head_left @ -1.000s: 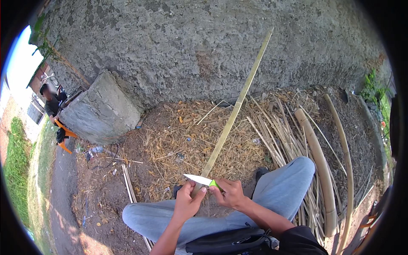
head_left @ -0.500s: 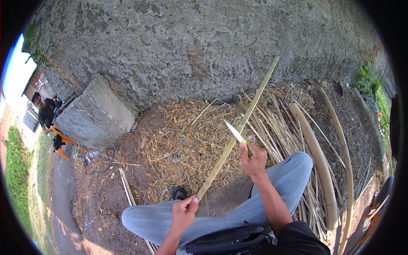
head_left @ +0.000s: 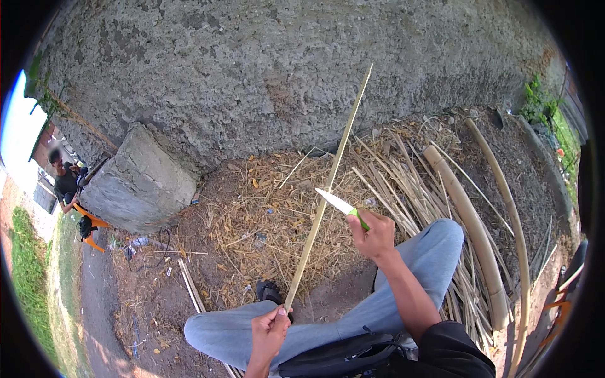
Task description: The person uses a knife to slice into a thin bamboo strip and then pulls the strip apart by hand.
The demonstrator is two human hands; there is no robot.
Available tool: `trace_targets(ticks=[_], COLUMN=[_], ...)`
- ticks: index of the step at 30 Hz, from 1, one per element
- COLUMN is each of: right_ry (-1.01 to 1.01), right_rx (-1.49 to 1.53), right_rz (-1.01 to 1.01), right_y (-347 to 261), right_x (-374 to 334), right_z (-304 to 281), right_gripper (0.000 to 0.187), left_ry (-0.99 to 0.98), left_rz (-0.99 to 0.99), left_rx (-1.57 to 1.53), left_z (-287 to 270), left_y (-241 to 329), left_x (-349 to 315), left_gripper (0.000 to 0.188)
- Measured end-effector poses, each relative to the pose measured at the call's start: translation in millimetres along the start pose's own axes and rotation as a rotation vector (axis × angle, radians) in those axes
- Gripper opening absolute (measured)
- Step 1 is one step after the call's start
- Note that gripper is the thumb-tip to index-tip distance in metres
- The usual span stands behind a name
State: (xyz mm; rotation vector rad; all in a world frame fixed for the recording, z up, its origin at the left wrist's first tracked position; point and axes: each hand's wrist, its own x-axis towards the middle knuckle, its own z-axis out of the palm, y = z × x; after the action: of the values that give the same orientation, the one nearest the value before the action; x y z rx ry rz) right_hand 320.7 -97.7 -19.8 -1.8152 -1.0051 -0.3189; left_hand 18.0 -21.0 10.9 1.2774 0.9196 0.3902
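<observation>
My left hand is closed around the near end of a long, thin bamboo strip. The strip slants away from me, its far tip standing before the rough wall. In my right hand is a small knife with a green handle and a pale blade. Its blade points left and lies across the strip around the middle; whether it touches the strip I cannot tell. Both hands are above my legs in blue jeans, which are bent and spread.
Split bamboo strips lie heaped on the right, beside a thick bamboo pole and a thinner curved one. Shavings cover the ground ahead. A concrete block stands left against the wall. Another person sits beyond it.
The strip's far end has swung left and the strip now looks narrower. The knife has tilted over, its blade pointing more to the left. My left hand has come slightly lower.
</observation>
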Motion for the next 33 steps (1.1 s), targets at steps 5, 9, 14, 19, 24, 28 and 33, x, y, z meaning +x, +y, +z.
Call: trace_targets(ticks=[5, 9, 14, 19, 24, 28, 33], right_ry=[-0.145, -0.257, -0.046, 0.135, -0.04, -0.023, -0.019], right_rx=[0.046, 0.097, 0.004, -0.185, -0.028, 0.085, -0.021], right_rz=[-0.32, -0.395, 0.073, 0.084, 0.032, -0.178, -0.28], right_y=[-49, -73, -19, 25, -28, -46, -43], right_x=[-42, -71, -19, 11, -21, -31, -19], right_z=[8, 21, 23, 7, 14, 19, 19], right_gripper=[0.023, 0.027, 0.023, 0.027, 0.025, 0.021, 0.022], left_ry=[-0.025, -0.031, 0.031, 0.089, 0.097, 0.142, 0.113], left_rz=[-0.077, -0.058, -0.017, 0.12, 0.046, -0.028, -0.042], left_rx=[-0.068, -0.051, -0.003, 0.337, 0.326, 0.237, 0.213], left_z=[-8, -7, -11, -18, -53, -68, -76], left_y=[2, 10, -5, -11, -16, -21, -28], left_x=[9, 6, -10, -36, -45, -57, -69], left_gripper=[0.027, 0.028, 0.028, 0.031, 0.034, 0.036, 0.035])
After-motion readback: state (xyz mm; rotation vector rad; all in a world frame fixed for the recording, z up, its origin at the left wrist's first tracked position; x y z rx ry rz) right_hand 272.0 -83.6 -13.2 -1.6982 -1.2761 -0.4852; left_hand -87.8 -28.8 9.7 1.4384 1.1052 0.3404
